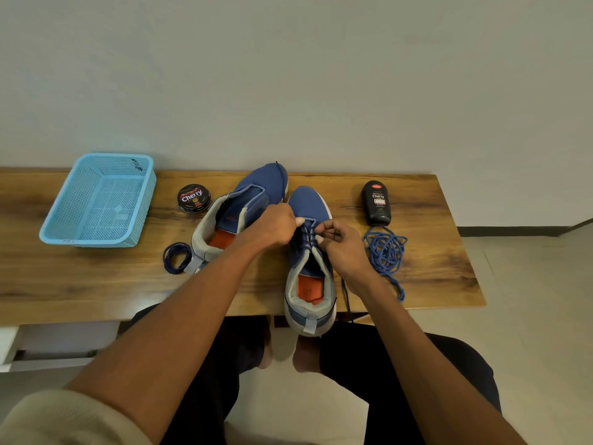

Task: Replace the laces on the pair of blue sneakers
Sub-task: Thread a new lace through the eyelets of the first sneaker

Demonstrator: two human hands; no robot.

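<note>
L hand [278, 227] fingers curled, pinching lace at eyelets of R sneaker [308, 264]; R hand [341, 248] pinching same lace opp side | R sneaker heel overhangs table [96, 284] front edge; L sneaker [239, 213] unlaced, just beside | coiled dark lace [176, 257] nr L sneaker heel; loose blue lace [386, 255] R of R hand, below polish bottle [376, 203] | polish tin [194, 198], blue basket [99, 200] at L

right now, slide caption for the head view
Both hands lacing the right sneaker; loose blue lace beside it.

both forearms stretched forward, left hand [276, 225] fisted, right hand [340, 244] pinching (fingers curled), hands near each other
</note>
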